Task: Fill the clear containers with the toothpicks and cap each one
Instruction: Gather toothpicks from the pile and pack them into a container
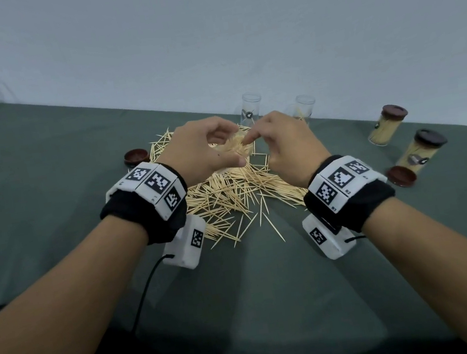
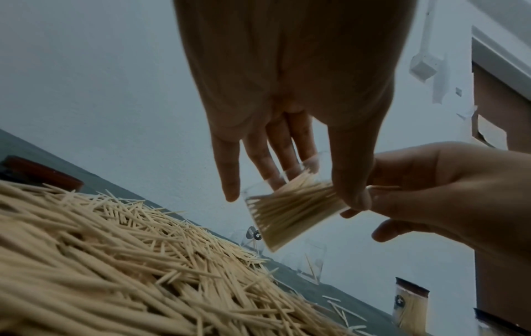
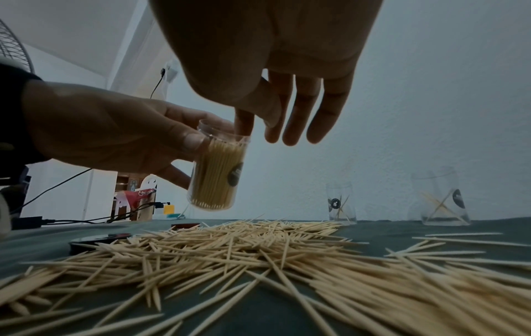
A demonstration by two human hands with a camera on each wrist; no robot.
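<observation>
A clear container [image 1: 235, 145] packed with toothpicks is gripped by my left hand [image 1: 222, 149] and held tilted above the loose toothpick pile [image 1: 238, 194]. In the right wrist view the container [image 3: 215, 177] hangs well above the table, its mouth open and uncapped. My right hand [image 1: 258, 149] is at the mouth, its index finger [image 3: 244, 125] dipping onto the toothpick tops while the other fingers stay straight. Two clear containers [image 1: 251, 107] [image 1: 303, 105] stand upright behind the pile, each with only a few toothpicks inside.
Two filled, brown-capped containers [image 1: 388, 123] [image 1: 422, 151] lie at the right. One loose brown cap [image 1: 401, 176] sits beside them, another [image 1: 136, 157] left of the pile. Green cloth covers the table [image 1: 44, 174]; a wall stands close behind.
</observation>
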